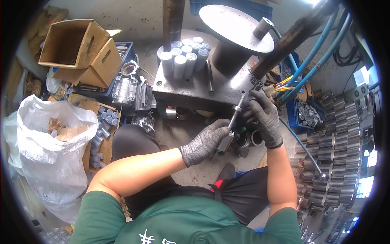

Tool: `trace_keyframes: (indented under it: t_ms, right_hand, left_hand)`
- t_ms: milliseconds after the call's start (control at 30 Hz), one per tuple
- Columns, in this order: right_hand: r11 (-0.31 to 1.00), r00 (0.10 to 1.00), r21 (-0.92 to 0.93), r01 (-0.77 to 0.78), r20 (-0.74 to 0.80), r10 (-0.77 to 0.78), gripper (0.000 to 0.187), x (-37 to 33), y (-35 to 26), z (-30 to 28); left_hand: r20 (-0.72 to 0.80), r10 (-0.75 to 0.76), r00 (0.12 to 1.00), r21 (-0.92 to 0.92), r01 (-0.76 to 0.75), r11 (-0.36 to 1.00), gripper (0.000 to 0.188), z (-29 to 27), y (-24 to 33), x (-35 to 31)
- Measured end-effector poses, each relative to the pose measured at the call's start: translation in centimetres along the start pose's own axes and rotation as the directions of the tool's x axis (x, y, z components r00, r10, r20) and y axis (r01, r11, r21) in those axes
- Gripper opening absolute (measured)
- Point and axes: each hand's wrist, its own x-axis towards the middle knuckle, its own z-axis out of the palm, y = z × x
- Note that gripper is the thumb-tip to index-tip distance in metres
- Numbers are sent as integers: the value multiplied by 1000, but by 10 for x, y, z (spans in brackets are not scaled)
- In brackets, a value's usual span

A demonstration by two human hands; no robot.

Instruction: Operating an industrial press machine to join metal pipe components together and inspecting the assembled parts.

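Note:
My left hand (206, 141), in a dark grey work glove, is closed around a stepped metal shaft (233, 118). The shaft slants up and away, with a ring-like collar partway along it and a thicker grey metal body (226, 143) at its lower end. Just right of the shaft is my right hand (265, 118), gloved alike, its fingers bent and apart. Its upper fingertips are close to a few small ring bearings (257, 83) at the right edge of the press table (178, 86); whether they touch is unclear. Nothing shows in its grip.
Several grey capped cylinders (186, 57) stand on the table beside a metal rod (210, 76) and a large round plate (235, 28). Metal motor housings (129, 90), cardboard boxes (67, 42) and a white sack (48, 150) lie left. Stacked metal cylinders (331, 150) and blue hoses (321, 61) are right.

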Motion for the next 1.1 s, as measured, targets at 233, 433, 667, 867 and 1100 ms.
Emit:
trace_keyframes:
  t_ms: [233, 433, 667, 867, 1100]
  right_hand:
    - [702, 919, -597, 387, 306, -247, 23, 66, -7, 22]
    - [496, 824, -669, 554, 525, -214, 34, 100, -10, 72]
    - [340, 800, -738, 583, 595, -81, 34, 94, -18, 81]
    - [438, 832, -733, 520, 550, -68, 30, 83, -9, 64]
    - [233, 737, -742, 628, 473, -482, 29, 79, 3, 18]
  left_hand:
    - [-275, -164, 947, -175, 119, 977, 28, -9, -23, 14]
    - [-344, -96, 934, -38, 89, 995, 27, -17, -32, 30]
    - [-372, -48, 927, 91, 88, 992, 39, -15, -25, 33]
    - [-344, -160, 925, 144, 221, 965, 33, -10, -26, 28]
    - [-312, -135, 940, 132, 184, 974, 34, -9, -17, 33]
